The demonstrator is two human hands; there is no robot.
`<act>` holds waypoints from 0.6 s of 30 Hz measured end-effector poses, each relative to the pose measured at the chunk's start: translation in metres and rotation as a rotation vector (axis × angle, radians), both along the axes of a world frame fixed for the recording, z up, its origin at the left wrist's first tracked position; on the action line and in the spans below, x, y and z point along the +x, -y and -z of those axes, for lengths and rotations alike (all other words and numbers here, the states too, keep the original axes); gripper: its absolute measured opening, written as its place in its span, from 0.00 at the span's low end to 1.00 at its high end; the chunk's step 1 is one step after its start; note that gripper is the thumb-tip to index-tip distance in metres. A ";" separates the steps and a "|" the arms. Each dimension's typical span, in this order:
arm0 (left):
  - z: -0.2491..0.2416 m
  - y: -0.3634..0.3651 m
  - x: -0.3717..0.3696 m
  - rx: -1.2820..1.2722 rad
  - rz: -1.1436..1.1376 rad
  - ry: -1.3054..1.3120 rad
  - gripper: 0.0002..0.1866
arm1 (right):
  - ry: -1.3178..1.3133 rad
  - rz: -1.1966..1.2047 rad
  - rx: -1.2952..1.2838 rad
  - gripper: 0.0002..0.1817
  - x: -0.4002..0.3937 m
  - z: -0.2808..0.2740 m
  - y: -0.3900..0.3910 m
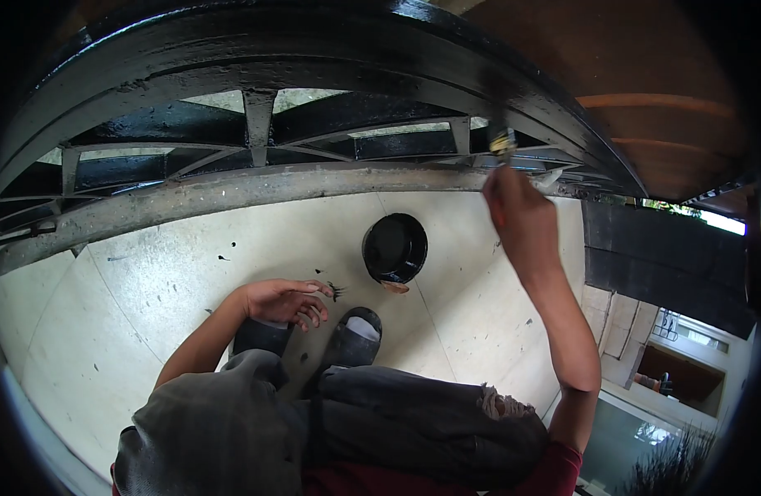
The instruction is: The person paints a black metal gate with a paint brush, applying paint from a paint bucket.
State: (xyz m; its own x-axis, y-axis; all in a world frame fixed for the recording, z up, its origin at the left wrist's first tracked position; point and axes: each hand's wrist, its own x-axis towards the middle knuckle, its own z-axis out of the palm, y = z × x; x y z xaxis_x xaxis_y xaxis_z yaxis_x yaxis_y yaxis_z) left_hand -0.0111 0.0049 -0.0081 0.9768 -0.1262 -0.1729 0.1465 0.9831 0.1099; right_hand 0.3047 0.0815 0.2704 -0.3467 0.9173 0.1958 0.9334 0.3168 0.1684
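Pale tiled floor point(149, 298), black-speckled, with a black paint pot point(394, 247) and two sandalled feet point(353, 337) on it

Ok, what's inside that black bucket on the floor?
The bucket looks filled with glossy black paint. Its bottom is hidden under the paint, so depth cannot be judged.

Pale tiled floor point(149, 306) with black drips; sandals point(354, 335); building point(678, 364) below, possibly courtyard.

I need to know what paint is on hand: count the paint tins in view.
1. The paint tin stands on the tiled floor below the railing, ahead of the sandalled foot. Others may be hidden.
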 end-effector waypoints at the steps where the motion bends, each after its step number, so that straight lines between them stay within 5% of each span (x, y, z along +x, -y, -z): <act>1: -0.001 -0.003 0.000 0.012 -0.003 -0.003 0.24 | 0.053 -0.018 -0.095 0.09 0.002 0.011 0.005; 8: -0.002 -0.002 0.001 0.001 -0.010 0.009 0.24 | -0.047 -0.011 0.047 0.08 0.007 0.006 0.001; 10: -0.003 -0.005 0.001 0.016 0.016 -0.008 0.24 | 0.128 -0.065 -0.165 0.08 0.010 0.016 0.007; 16: 0.001 -0.002 0.001 -0.005 -0.007 0.007 0.25 | -0.134 0.080 -0.149 0.08 0.003 -0.016 -0.002; 18: -0.001 -0.003 0.002 0.002 0.013 -0.006 0.25 | -0.104 -0.073 -0.183 0.06 0.009 0.003 0.000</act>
